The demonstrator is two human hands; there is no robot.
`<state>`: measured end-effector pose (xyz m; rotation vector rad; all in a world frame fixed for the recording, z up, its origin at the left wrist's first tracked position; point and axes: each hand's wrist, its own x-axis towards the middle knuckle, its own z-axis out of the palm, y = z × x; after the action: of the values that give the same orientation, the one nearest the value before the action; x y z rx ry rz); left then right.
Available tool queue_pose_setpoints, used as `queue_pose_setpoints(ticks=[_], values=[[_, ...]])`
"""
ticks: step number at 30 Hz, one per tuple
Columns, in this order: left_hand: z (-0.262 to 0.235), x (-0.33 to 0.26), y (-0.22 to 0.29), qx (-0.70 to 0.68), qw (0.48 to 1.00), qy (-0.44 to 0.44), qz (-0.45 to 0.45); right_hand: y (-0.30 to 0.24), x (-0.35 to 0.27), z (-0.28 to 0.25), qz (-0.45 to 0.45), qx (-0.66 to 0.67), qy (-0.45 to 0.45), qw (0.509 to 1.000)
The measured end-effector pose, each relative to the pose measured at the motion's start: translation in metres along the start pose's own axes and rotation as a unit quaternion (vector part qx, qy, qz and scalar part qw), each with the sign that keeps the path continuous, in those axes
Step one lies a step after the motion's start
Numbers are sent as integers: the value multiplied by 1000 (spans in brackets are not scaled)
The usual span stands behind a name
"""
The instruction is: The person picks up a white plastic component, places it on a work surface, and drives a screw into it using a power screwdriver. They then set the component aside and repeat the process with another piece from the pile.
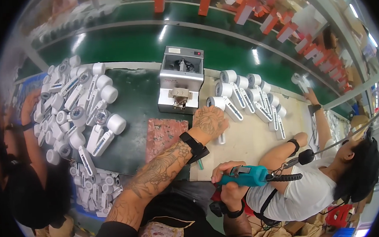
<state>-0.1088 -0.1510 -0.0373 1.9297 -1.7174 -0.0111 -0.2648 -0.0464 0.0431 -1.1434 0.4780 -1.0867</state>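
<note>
My left hand point(209, 122) reaches forward over the pale board, its back toward me and its fingers curled down. A white handheld device point(221, 138) pokes out below that hand; the rest of it is covered. My right hand point(231, 190), close to my body, is wrapped around a teal electric screwdriver point(250, 176) lying sideways, its tail joined to a hanging cable. Just past my left hand, several white devices with round heads point(228, 76) lie in rows. A silver screw feeder point(180, 82) stands on the bench to the left of them.
Many white devices point(76, 106) are heaped at the left, with more in a blue-lined bin point(97, 185) below. A worn red mat point(167, 137) lies before the feeder. Co-workers sit close on both sides; the right one's arm point(321, 123) reaches toward the green conveyor point(128, 44).
</note>
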Motion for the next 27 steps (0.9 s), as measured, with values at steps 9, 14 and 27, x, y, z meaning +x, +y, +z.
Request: queue_pose_setpoints(ticks=[9, 14, 27], values=[[-101, -44, 0, -107, 991, -33, 73, 9, 14, -8, -16, -105, 29, 994], [-112, -76, -37, -129, 985, -72, 86, 18, 26, 1, -5, -99, 16, 995], [-110, -105, -69, -113, 987, 15, 110, 21, 77, 64, -63, -59, -5, 996]])
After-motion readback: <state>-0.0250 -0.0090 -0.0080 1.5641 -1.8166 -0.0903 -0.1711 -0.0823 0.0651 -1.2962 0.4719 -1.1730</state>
